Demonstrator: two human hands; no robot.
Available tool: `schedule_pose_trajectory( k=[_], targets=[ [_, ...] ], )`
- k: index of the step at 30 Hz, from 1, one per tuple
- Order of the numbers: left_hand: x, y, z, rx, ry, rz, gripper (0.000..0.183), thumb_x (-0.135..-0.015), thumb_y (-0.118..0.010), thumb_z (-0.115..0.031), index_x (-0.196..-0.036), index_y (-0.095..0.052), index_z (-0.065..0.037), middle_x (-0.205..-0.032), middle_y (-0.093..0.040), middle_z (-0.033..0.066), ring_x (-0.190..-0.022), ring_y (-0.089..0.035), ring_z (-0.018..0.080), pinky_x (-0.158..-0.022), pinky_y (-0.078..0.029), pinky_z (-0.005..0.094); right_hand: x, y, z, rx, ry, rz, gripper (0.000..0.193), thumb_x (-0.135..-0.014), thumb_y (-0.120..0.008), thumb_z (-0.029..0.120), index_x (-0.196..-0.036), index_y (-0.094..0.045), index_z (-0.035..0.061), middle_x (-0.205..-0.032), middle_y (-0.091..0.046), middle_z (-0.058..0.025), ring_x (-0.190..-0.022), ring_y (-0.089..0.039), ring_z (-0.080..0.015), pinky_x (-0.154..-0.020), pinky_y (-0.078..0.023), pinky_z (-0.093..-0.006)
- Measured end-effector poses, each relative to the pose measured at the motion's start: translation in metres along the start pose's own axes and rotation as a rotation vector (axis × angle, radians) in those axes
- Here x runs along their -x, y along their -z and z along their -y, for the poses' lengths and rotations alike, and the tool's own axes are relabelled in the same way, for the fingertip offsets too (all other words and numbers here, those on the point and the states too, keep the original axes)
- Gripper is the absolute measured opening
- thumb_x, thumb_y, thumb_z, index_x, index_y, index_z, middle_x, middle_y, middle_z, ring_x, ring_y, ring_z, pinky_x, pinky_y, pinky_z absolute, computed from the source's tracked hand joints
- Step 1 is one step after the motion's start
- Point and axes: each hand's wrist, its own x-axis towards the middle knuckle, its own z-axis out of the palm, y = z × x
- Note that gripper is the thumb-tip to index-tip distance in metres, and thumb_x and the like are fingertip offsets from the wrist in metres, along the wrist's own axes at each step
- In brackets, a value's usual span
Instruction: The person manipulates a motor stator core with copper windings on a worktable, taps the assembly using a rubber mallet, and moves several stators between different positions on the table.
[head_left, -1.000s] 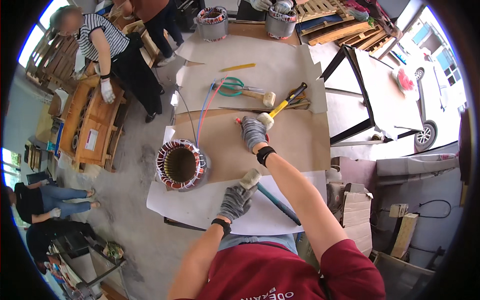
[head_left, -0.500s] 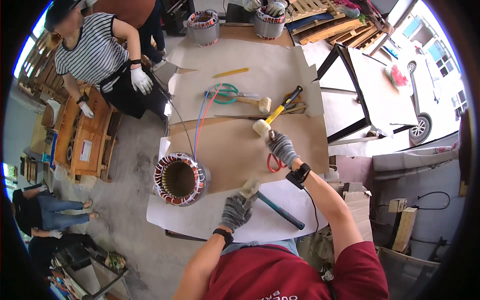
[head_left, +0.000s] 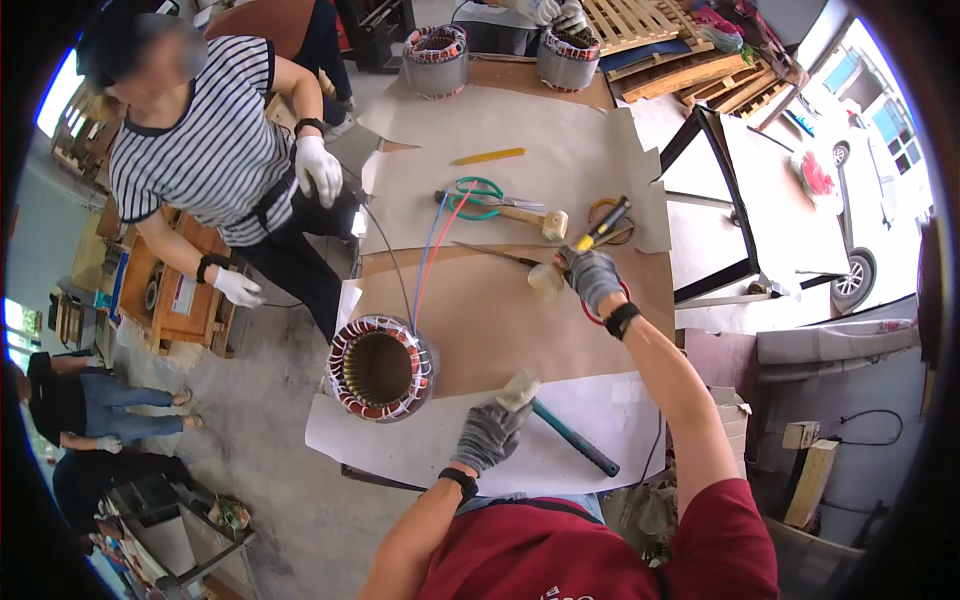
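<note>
My right hand [head_left: 593, 277], in a grey striped glove, is closed around the yellow handle [head_left: 606, 228] of a mallet, close to its pale head [head_left: 545, 281]. Part of that handle is covered by my fingers. Red-handled scissors [head_left: 626, 291] show partly beneath this hand. Nearer to me, my left hand [head_left: 488, 438], gloved alike, has curled fingers at the pale head [head_left: 518, 391] of a mallet whose green handle [head_left: 577, 438] slants to the lower right. Left of it stands a motor stator [head_left: 430, 372] with white-laced windings and blue and red leads [head_left: 437, 238].
Beyond my hands lie green-handled scissors [head_left: 481, 190], a wooden-handled mallet [head_left: 554, 225] and a yellow strip [head_left: 488, 157]. Two more stators [head_left: 437, 75] stand at the far end, one under a person's gloved hands. A person in a striped shirt [head_left: 205, 130] stands at left.
My right hand has moved forward along the yellow-handled mallet, whose head has come slightly nearer to me. My left hand stays by the green-handled mallet. The person in stripes has come closer; my view has shifted.
</note>
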Motion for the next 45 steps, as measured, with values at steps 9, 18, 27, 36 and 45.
schedule_pose_trajectory(
  k=[9, 18, 27, 36, 45],
  targets=[
    [-0.008, 0.001, -0.007, 0.004, -0.018, -0.009, 0.052, -0.072, -0.049, -0.025, -0.123, -0.040, -0.016, -0.118, -0.046, 0.0145, -0.096, -0.049, 0.0322, -0.078, -0.037, 0.0460, 0.042, 0.047, 0.013, 0.176, -0.217, 0.022, 0.021, -0.073, -0.058, 0.024, -0.091, -0.057, 0.0135, -0.071, -0.061, -0.0128, -0.066, -0.060, -0.0301, -0.056, -0.048, -0.0391],
    [-0.012, -0.007, -0.005, -0.043, -0.042, -0.079, 0.050, -0.072, -0.050, -0.026, -0.121, -0.042, -0.016, -0.109, -0.050, 0.0139, -0.092, -0.048, 0.0325, -0.075, -0.036, 0.0455, 0.091, 0.027, 0.029, -0.101, -0.125, 0.004, 0.016, -0.080, -0.051, 0.024, -0.091, -0.056, 0.0134, -0.080, -0.061, -0.0138, -0.068, -0.059, -0.0315, -0.056, -0.046, -0.0404],
    [-0.007, -0.013, -0.002, -0.058, -0.057, -0.152, 0.021, -0.069, -0.052, -0.024, -0.086, -0.054, -0.012, -0.084, -0.053, 0.0136, -0.078, -0.049, 0.0314, -0.064, -0.036, 0.0451, 0.234, 0.004, 0.073, -0.153, -0.220, 0.389, 0.025, -0.074, -0.057, 0.035, -0.083, -0.058, 0.0118, -0.076, -0.059, -0.0113, -0.068, -0.059, -0.0299, -0.060, -0.045, -0.0404],
    [-0.018, -0.018, -0.006, -0.157, -0.046, -0.045, 0.028, -0.072, -0.050, -0.031, -0.092, -0.053, -0.010, -0.092, -0.051, 0.0162, -0.085, -0.047, 0.0315, -0.067, -0.035, 0.0438, 0.228, -0.005, 0.053, -0.062, -0.069, 0.325, 0.024, -0.070, -0.059, 0.032, -0.083, -0.059, 0.0122, -0.078, -0.060, -0.0107, -0.067, -0.059, -0.0289, -0.054, -0.045, -0.0408],
    [0.092, -0.011, -0.079, -0.758, 0.413, -0.234, 0.018, -0.076, -0.047, -0.020, -0.083, -0.059, -0.010, -0.081, -0.058, 0.0082, -0.070, -0.055, 0.0254, -0.060, -0.044, 0.0383, 0.226, 0.002, 0.065, -0.182, 0.245, 0.267, 0.026, -0.074, -0.053, 0.025, -0.097, -0.058, 0.0128, -0.079, -0.060, -0.0162, -0.072, -0.057, -0.0345, -0.061, -0.045, -0.0402]
  ],
)
